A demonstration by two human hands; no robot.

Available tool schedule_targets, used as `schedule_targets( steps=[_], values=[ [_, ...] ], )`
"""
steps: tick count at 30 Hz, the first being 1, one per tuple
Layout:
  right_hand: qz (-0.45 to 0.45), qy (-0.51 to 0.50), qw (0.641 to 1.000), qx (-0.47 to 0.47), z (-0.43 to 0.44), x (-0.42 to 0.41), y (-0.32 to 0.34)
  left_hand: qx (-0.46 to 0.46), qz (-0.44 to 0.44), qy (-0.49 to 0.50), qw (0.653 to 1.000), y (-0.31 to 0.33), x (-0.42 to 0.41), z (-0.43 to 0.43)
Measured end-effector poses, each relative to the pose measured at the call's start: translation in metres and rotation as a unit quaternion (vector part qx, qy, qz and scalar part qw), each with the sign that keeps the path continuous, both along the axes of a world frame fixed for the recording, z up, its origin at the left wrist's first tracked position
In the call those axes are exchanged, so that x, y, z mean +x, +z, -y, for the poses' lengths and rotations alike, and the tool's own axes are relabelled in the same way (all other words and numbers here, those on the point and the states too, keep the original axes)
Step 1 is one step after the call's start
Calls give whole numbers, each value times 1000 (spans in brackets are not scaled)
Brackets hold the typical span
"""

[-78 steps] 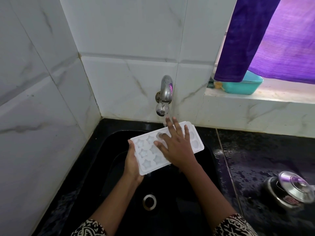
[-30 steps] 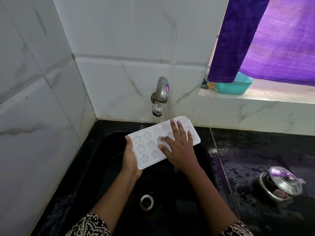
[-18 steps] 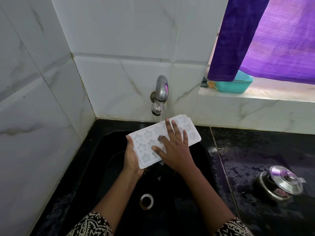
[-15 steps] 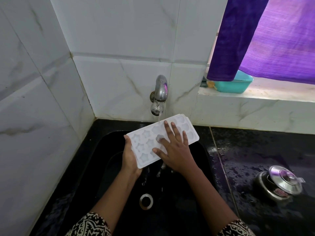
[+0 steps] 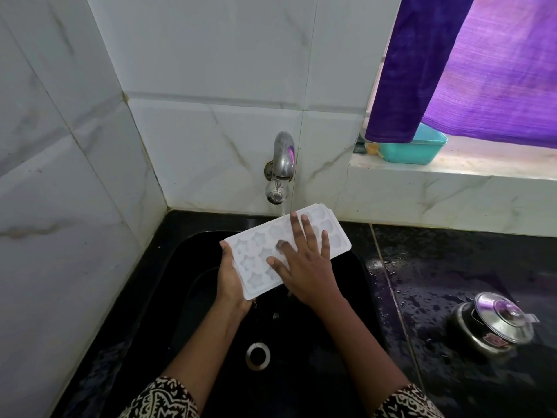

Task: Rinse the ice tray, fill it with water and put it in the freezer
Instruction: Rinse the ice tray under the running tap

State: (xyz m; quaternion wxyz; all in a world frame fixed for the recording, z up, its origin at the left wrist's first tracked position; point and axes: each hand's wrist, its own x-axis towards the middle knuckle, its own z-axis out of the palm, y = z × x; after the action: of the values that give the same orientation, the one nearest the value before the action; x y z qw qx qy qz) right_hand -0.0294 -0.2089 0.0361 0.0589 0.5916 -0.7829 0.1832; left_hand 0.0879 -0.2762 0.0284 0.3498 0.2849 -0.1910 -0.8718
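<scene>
Little has moved over the sink (image 5: 180,297): the ice tray (image 5: 250,257) stays tilted under the tap (image 5: 281,164), while the right hand (image 5: 304,267), fingers spread flat on its cups, has crept toward the left hand (image 5: 230,279) gripping the left end. Wet plastic held at one end could slip from that grip

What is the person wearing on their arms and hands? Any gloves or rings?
No gloves: the left hand and right hand are bare, with no rings, bangles or watch that I can see. The left sleeve and right sleeve are black cloth with a cream zigzag print.
</scene>
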Motion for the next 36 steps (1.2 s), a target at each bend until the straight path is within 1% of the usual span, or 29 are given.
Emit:
schedule_targets(
  steps=[3, 6, 9, 12, 14, 18, 20, 23, 25, 28, 30, 32, 36],
  values=[
    [15, 21, 999, 42, -4, 0, 1, -3, 0, 7, 1000, -3, 1, 3],
    [16, 7, 1000, 7, -7, -11, -1, -7, 6, 10, 1000, -6, 2, 3],
    [-17, -2, 999, -33, -1, -3, -5, -3, -3, 5, 1000, -5, 1, 3],
    [5, 17, 1000, 4, 0, 4, -5, -8, -11, 7, 1000, -2, 0, 7],
    [13, 14, 1000, 10, -3, -3, -3, -9, -5, 10, 1000, -3, 2, 9],
    [3, -13, 999, -42, 1, -7, -5, -2, -2, -1, 1000, -2, 0, 4],
    [6, -3, 1000, -18, 3, 1, -6, 5, -10, -6, 1000, 1, -1, 3],
    [35, 16, 999, 28, -2, 0, -2, -3, -10, 1, 1000, 1, 1, 5],
    [42, 10, 999, 13, -4, -8, -1, -4, 1, 4, 1000, -2, 2, 4],
    [14, -10, 999, -29, -1, -9, -3, -1, -5, 0, 1000, -1, -1, 1],
    [7, 0, 1000, -7, 0, -2, -4, 0, -12, 1, 1000, 0, -2, 2],
    [21, 17, 999, 17, -3, 2, -4, -5, -11, 3, 1000, 0, 0, 5],
    [34, -2, 999, 1, -4, -8, -3, -5, 6, -3, 1000, -5, 3, 3]
  ],
)
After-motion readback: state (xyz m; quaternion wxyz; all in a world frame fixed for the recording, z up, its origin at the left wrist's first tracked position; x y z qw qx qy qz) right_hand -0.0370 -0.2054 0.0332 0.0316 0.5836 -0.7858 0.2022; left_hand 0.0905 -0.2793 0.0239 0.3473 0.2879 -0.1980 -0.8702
